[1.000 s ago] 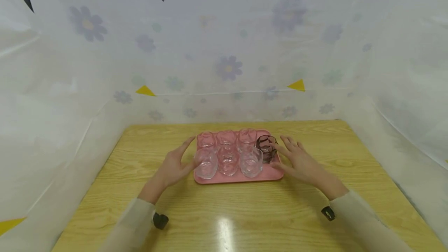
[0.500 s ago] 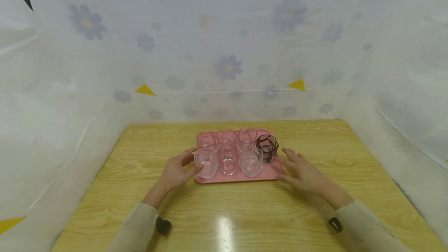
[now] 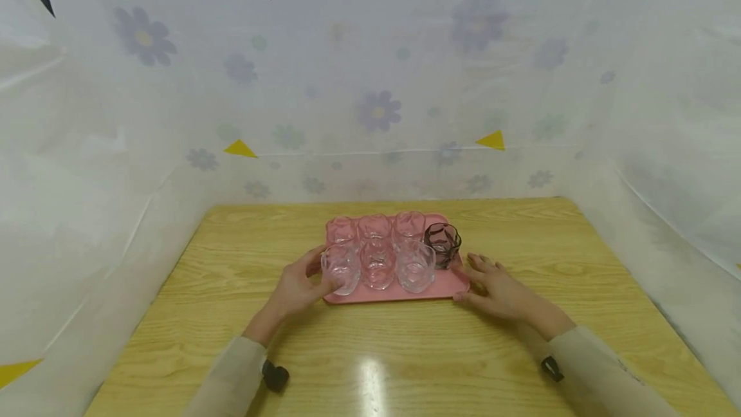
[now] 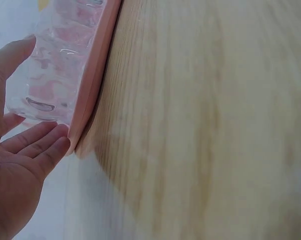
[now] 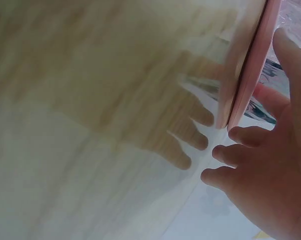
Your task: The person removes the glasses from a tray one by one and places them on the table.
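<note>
A pink tray (image 3: 446, 285) lies on the wooden table, carrying several clear glasses in two rows and one dark-patterned glass (image 3: 442, 246) at its right end. My left hand (image 3: 298, 288) is at the tray's left end. Its fingertips meet the tray's edge, while the thumb is extended beside the front-left clear glass (image 3: 340, 269). At the right end, my right hand (image 3: 500, 291) has its fingers spread near the rim, with the thumb by the front corner. In the right wrist view, one finger reaches the tray's edge (image 5: 255, 65) and the others stand off it.
The wooden table (image 3: 370, 346) extends in front of the tray and to both sides. White sheeting with printed flowers (image 3: 379, 111) encloses the back and sides. Yellow and black triangles are on it.
My left hand has shifted right and closer to the tray's left end. My right hand has drawn lower, from beside the dark-patterned glass to the tray's right edge. The tray appears still.
</note>
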Demonstrator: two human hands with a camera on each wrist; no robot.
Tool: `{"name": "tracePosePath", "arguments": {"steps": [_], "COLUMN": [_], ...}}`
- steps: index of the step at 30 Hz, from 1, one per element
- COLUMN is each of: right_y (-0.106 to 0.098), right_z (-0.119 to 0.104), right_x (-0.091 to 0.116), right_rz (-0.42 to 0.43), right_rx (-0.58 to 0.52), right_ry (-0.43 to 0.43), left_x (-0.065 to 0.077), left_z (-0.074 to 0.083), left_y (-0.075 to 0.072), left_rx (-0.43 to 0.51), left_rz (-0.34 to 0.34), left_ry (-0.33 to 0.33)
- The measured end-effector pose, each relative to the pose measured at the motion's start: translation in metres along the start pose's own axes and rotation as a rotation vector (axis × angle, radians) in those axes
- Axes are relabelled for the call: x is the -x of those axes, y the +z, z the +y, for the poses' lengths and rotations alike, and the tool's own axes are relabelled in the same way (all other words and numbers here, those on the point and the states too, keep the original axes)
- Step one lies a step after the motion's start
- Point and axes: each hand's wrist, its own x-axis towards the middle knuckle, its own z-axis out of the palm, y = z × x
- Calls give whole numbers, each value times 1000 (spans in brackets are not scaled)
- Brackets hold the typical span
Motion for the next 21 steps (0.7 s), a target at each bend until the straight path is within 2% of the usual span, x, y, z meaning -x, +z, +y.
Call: {"name": "tracePosePath", "arguments": {"steps": [14,21], "right_y": [-2,-1], "right_z": [2,3], "right_x": [-4,-4], "right_rz": [-57,-68], "right_rx": [-8,-9], "right_ry": [38,50], "left_x": [-4,-4], "left_z": [-4,-1], "left_y": [5,6], "left_rx": [0,19], "left_rz": [-10,-20], "left_ry": [-20,-48]}}
